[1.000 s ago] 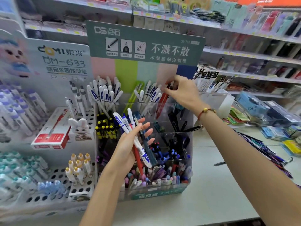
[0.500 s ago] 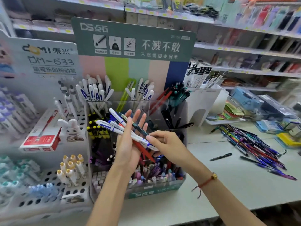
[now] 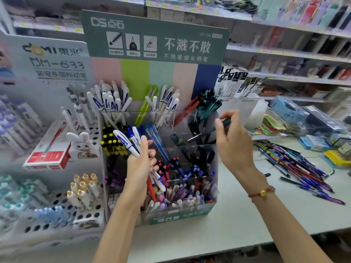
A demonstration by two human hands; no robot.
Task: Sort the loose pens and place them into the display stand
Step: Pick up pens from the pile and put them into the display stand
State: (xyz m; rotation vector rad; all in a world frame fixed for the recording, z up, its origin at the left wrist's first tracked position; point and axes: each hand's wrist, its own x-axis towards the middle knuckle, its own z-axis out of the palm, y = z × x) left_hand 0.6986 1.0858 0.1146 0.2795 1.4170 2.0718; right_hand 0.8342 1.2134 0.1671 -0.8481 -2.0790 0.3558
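A clear tiered display stand [image 3: 195,207] with a green header card stands in front of me, its compartments full of pens. My left hand [image 3: 139,168] grips a bundle of pens [image 3: 126,143], mostly white with blue print and one red, in front of the stand's middle tier. My right hand [image 3: 234,145] is raised at the stand's upper right compartment and pinches a dark green pen [image 3: 226,122] near the other green and red pens [image 3: 205,107] there. A heap of loose pens [image 3: 296,164] lies on the counter to the right.
A white perforated stand [image 3: 57,209] with markers and a red box [image 3: 49,149] sits at the left. A white holder [image 3: 254,111] with packaged refills stands right of the stand. Boxes and packets lie at the far right; shelves fill the background.
My right hand took a dark green pen from the bundle in my left hand and lifted it up and right to the top right compartment. My left hand's fingers closed round the remaining pens.
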